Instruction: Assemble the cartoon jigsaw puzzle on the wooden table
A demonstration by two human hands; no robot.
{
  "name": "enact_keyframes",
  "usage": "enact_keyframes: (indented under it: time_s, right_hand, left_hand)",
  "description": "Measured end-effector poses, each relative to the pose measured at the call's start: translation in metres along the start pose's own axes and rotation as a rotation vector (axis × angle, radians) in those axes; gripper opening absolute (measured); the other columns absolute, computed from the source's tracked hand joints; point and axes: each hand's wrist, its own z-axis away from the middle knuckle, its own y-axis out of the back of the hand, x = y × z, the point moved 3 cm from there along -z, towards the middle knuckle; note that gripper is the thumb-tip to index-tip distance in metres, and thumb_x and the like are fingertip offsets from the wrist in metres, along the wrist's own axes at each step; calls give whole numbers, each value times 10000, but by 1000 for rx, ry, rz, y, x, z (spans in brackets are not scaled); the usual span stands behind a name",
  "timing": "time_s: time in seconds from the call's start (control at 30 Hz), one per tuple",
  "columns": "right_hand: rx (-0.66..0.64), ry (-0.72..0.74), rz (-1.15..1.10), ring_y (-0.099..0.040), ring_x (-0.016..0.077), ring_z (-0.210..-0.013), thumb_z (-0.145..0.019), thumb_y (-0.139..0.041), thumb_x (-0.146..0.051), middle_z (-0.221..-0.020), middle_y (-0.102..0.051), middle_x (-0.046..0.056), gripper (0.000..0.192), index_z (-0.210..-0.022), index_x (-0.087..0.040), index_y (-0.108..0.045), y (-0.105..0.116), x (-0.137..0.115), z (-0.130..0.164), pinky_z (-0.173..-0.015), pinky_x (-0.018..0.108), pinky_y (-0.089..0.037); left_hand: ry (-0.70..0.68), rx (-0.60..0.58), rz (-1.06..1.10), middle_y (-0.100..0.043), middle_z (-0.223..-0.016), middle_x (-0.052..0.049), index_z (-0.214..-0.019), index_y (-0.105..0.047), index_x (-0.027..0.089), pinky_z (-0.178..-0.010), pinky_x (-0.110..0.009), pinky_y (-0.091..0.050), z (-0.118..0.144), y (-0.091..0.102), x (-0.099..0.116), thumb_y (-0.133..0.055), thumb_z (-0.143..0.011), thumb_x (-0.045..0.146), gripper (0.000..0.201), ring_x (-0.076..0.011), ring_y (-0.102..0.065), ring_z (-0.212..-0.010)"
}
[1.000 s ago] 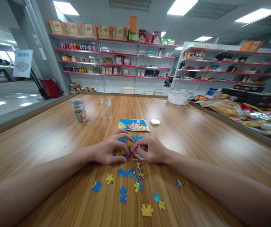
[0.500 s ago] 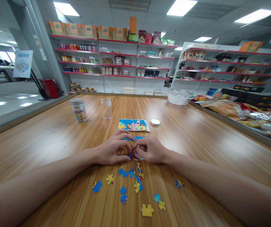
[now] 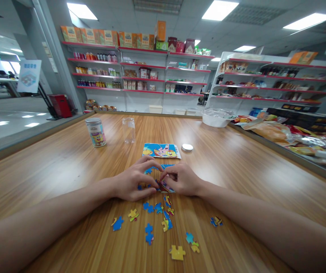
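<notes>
Both hands rest on a partly joined jigsaw [image 3: 163, 185] in the middle of the wooden table [image 3: 236, 167]. My left hand [image 3: 133, 182] presses down on the puzzle's left part with fingers spread over the pieces. With its fingertips, my right hand [image 3: 181, 180] pinches a reddish puzzle piece [image 3: 161, 184] at the joined section. Several loose blue and yellow pieces [image 3: 148, 233] lie scattered on the table in front of my hands. A printed picture card [image 3: 161, 150] lies flat just beyond the puzzle.
A printed tin can [image 3: 95, 132] and a clear empty jar [image 3: 128, 130] stand at the back left. A round silver lid [image 3: 187, 147] lies right of the card. A white bowl [image 3: 216, 116] and snack bags [image 3: 273, 131] line the right edge; store shelves stand behind.
The fingers of both hands have shifted slightly over the joined pieces. The view has dipped a little. Nothing else has moved.
</notes>
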Motion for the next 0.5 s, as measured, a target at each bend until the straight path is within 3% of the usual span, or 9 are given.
enact_keyframes:
  time_s: [0.5]
  right_hand:
    - [-6,-38,75,-491,107,-534,-749,-591,-135,-595,-591,-17,150,-802,-185,-722,-1,1,-3,-499,213,-298]
  left_hand:
    - [-118,-29,48,-714,-914,-67,-892,-664,190,-950,-461,-452,-6,0,9,-575,-834,103,137,-242,-578,-930]
